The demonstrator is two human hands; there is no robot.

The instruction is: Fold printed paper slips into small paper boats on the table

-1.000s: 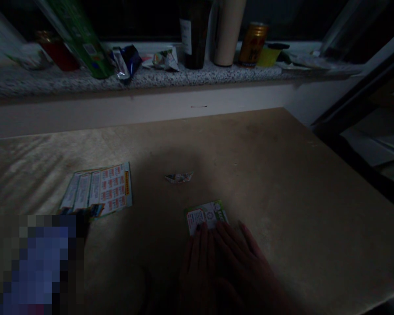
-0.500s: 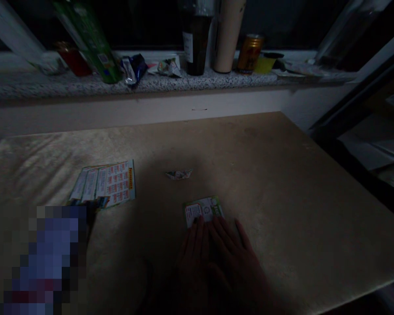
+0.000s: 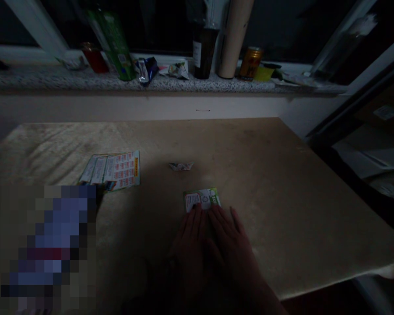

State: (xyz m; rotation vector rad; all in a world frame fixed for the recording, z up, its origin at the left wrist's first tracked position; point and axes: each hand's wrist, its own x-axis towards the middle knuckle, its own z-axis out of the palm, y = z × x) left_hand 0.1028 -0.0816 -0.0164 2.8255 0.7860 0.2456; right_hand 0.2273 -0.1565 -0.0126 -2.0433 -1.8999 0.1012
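Note:
A small printed sheet of paper [image 3: 202, 198], green and white, lies on the cloth-covered table [image 3: 269, 175]. The fingertips of my left hand [image 3: 189, 232] rest on its near left part, stretched out and flat. Beside it my right hand [image 3: 231, 238] presses its near right part with straight fingers, the outermost finger a little apart. The sheet's near part is hidden under both hands. Beyond it sits a small folded paper boat [image 3: 181, 166]. To the left lies a fanned stack of printed leaflets [image 3: 118, 169].
A blurred-out blue object [image 3: 61, 232] covers the near left of the table. On the stone windowsill stand a green bottle [image 3: 118, 57], a dark bottle [image 3: 202, 52], a tall beige tube [image 3: 234, 39] and an orange can [image 3: 250, 64]. The table's right edge slopes towards me.
The view has shifted, so more of the windowsill and the table's near right edge shows. Both hands keep lying flat on the sheet, with little visible change.

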